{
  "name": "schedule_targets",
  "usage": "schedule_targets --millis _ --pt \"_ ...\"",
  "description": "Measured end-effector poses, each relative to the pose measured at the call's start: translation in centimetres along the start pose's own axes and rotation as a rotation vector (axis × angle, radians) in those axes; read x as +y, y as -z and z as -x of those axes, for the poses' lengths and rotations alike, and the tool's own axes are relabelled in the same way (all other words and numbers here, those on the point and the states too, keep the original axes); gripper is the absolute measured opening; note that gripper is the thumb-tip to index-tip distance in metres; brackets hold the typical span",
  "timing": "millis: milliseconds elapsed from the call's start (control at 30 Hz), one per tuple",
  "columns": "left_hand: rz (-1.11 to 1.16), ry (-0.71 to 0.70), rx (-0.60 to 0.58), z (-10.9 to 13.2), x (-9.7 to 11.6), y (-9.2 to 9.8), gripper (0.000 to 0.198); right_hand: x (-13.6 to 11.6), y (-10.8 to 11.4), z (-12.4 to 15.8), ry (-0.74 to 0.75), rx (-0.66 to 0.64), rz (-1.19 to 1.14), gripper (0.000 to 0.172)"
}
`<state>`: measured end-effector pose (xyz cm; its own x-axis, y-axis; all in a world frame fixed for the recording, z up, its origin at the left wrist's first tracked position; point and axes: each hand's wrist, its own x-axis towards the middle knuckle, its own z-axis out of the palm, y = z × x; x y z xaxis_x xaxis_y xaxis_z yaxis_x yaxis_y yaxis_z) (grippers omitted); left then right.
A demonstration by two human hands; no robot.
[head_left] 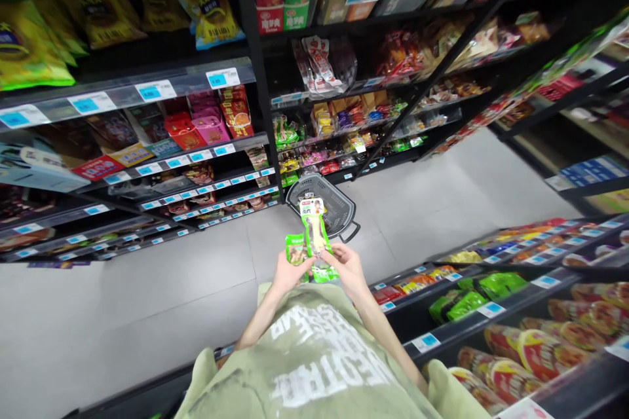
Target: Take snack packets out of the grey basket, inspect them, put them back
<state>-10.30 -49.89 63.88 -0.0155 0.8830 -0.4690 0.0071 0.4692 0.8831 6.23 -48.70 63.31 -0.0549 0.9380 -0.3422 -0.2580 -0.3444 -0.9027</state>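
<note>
My left hand is closed on a green snack packet with a brownish picture on its front. In my right hand is a taller green and white snack packet, pinched near its lower end and showing pale food through the front. The two packets are side by side in front of my body, and my thumbs nearly meet between them. Another bit of green packaging shows below my right thumb. Beyond the packets, a grey shopping basket stands on the floor, its handle toward me; some small packets inside are partly hidden.
Shelves of bagged and boxed snacks line the left and far side, edged with price tags. To my right, a low shelf holds green bags and instant noodle cups. Grey tiled floor runs between the shelves.
</note>
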Motion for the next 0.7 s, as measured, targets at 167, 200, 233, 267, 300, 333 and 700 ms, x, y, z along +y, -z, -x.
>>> schedule_targets --millis 167,200,233,267,300,333,700 --pt "0.003 0.007 -0.008 0.25 0.14 -0.19 0.041 0.61 0.09 0.11 -0.016 0.000 -0.066 0.045" --pt "0.006 0.014 -0.006 0.32 0.24 -0.22 0.041 0.63 0.14 0.14 -0.020 -0.007 -0.065 0.046" --pt "0.011 0.020 -0.004 0.40 0.32 -0.25 0.040 0.62 0.17 0.16 -0.022 -0.011 -0.059 0.046" --pt "0.015 0.025 -0.003 0.46 0.39 -0.26 0.040 0.56 0.18 0.18 -0.024 -0.015 -0.052 0.046" --pt "0.017 0.030 -0.003 0.50 0.43 -0.27 0.040 0.48 0.18 0.18 -0.023 -0.016 -0.044 0.046" --pt "0.015 0.034 -0.005 0.52 0.46 -0.27 0.040 0.37 0.15 0.16 -0.020 -0.015 -0.036 0.046" --pt "0.089 0.068 -0.053 -0.07 0.17 0.04 0.048 0.00 -0.24 -0.04 0.076 0.026 0.054 0.040"
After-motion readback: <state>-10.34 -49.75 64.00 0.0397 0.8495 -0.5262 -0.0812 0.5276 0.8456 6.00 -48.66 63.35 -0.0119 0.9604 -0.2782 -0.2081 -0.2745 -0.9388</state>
